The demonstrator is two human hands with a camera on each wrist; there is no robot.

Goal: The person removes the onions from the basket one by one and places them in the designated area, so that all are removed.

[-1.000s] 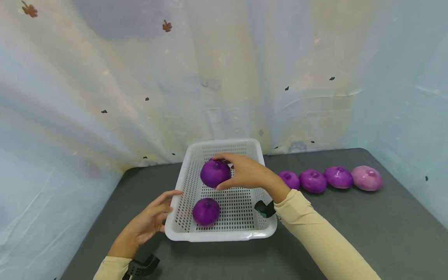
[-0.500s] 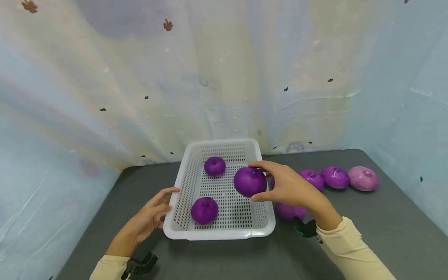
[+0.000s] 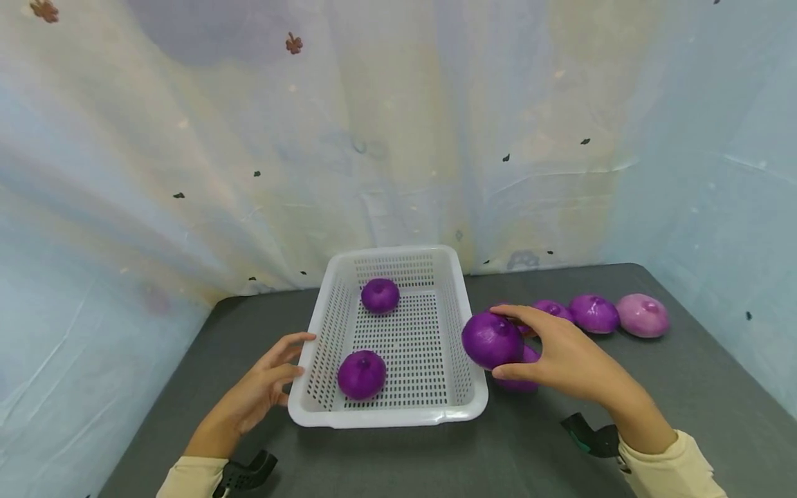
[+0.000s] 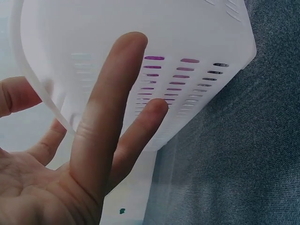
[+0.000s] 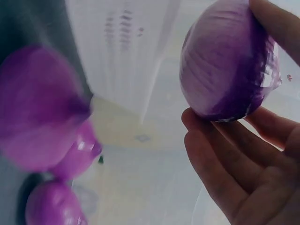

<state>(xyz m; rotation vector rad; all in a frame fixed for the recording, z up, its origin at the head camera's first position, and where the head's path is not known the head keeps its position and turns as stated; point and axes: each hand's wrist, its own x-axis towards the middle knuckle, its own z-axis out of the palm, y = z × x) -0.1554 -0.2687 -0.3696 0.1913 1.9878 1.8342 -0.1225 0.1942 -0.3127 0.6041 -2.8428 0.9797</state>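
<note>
My right hand (image 3: pixel 557 349) pinches a purple onion (image 3: pixel 492 340) between thumb and fingers, just past the right rim of the white plastic basket (image 3: pixel 389 419). In the right wrist view the held onion (image 5: pixel 220 61) has a pale purple, streaked side. Two more onions lie in the basket, a far one (image 3: pixel 380 296) and a near one (image 3: pixel 362 375). My left hand (image 3: pixel 258 387) touches the basket's left side, its fingers fairly straight. The left wrist view shows fingers (image 4: pixel 105 108) by the slotted outer wall, one fingertip at the rim.
Right of the basket, a row of onions runs along the dark grey table (image 3: pixel 672 401), ending in a pinker one (image 3: pixel 643 315). Another onion (image 3: pixel 519 380) sits nearer, partly behind the held one. A pale patterned sheet (image 3: pixel 398 138) hangs behind and at both sides.
My right hand has carried the held onion from over the basket's far left part rightward past its right rim. The far onion inside has come into view. The left hand stays at the basket.
</note>
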